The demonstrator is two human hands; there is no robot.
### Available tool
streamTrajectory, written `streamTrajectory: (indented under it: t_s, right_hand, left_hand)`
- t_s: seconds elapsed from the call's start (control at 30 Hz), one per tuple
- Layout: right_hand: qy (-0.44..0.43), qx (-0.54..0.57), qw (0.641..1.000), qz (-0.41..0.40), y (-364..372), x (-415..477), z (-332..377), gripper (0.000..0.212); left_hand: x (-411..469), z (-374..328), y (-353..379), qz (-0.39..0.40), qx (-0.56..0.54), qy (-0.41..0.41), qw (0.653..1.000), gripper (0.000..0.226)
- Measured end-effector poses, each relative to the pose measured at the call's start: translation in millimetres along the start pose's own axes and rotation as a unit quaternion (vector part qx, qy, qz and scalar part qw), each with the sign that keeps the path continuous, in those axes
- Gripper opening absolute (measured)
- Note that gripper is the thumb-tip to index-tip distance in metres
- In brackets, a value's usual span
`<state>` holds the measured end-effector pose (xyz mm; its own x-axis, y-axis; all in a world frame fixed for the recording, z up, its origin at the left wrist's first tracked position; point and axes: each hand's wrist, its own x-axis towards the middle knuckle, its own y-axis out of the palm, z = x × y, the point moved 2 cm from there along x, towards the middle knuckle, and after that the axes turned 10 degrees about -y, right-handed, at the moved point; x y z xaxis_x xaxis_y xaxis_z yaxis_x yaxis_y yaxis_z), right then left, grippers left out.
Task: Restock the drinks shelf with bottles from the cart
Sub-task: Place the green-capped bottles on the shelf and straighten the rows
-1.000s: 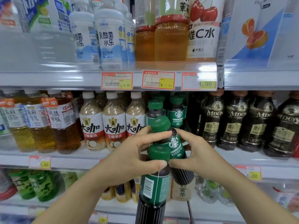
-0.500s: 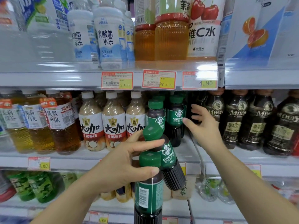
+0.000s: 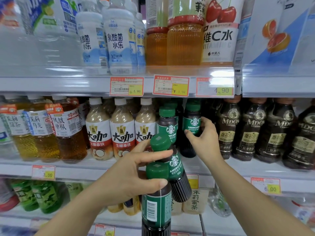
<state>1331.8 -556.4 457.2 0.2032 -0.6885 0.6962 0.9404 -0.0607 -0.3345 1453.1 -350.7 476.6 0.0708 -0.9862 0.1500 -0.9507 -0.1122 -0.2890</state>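
nearest: gripping two at once in the left hand (image 3: 129, 178), fingers and thumb curled round the necks of an upright dark plastic coffee bottle with green cap and green label (image 3: 156, 206) and a tilted twin bottle of the same make (image 3: 176, 167), pressed side by side, not yet shelved. risky to carry like that: could lose the tilted twin bottle out of so shallow a hold, pinched only just below the cap and leaning right. likely then to drop onto the lower tiers and knock stock there.

further in: wrapping the right hand (image 3: 202, 138) round a standing green-labelled coffee bottle (image 3: 192, 125) on the grey middle shelf (image 3: 85, 167), thumb in front, fingers round its right side. probably shifting it to open a slot. could tip it into the neighbouring green-capped shelf bottle (image 3: 167, 126) on its left, or shove it against the black mdov coffee bottles (image 3: 228, 130) on its right and topple a row, if pushed high on the label rather than low.

farthest: cannot judge the depth left behind the front row. forcing a bottle into too tight a gap could knock over the rear ones.
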Motion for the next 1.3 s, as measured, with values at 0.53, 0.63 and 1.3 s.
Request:
streamTrajectory:
  t_s: [0.53, 0.63, 1.3]
  right_hand:
    - [-0.130, 0.040, 0.990, -0.029, -17, -18, 32, 0.056]
    - [-0.145, 0.037, 0.987, 0.052, -8, -16, 59, 0.055]
    - [-0.140, -0.088, 0.983, 0.080, -4, 11, 70, 0.073]
  left_hand:
    - [0, 3, -5, 0.007, 0.014, 0.002, 1.000, 0.059]
    - [1, 8, -7, 0.012, 0.020, -0.007, 1.000, 0.055]
    - [-5, 13, -18, 0.013, 0.021, 0.000, 1.000, 0.052]
